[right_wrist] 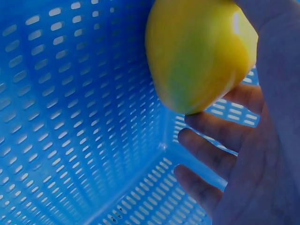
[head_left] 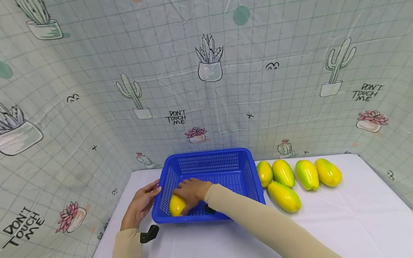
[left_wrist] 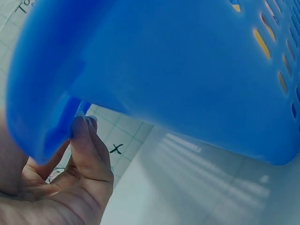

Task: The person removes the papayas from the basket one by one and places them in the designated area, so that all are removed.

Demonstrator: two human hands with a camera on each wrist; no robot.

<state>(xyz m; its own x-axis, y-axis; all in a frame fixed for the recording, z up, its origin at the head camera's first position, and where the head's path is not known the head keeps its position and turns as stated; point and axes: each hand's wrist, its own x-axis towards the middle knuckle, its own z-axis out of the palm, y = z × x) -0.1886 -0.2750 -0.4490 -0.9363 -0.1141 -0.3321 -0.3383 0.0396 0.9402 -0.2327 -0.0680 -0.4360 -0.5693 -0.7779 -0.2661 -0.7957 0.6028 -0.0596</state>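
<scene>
A blue plastic basket with slotted walls stands on the table. My left hand pinches its left rim; the left wrist view shows the fingers curled up under the rim. Inside, at the basket's near left corner, my right hand grips a yellow-green mango from above. From the right wrist, the mango appears close to the slotted wall, with the thumb on one side and the fingertips on the other. Part of the fruit is hidden under the hand.
Several more mangoes lie on the white tablecloth, right of the basket. Behind and to the left hangs a cloth backdrop printed with cacti. A black device is attached at the left wrist.
</scene>
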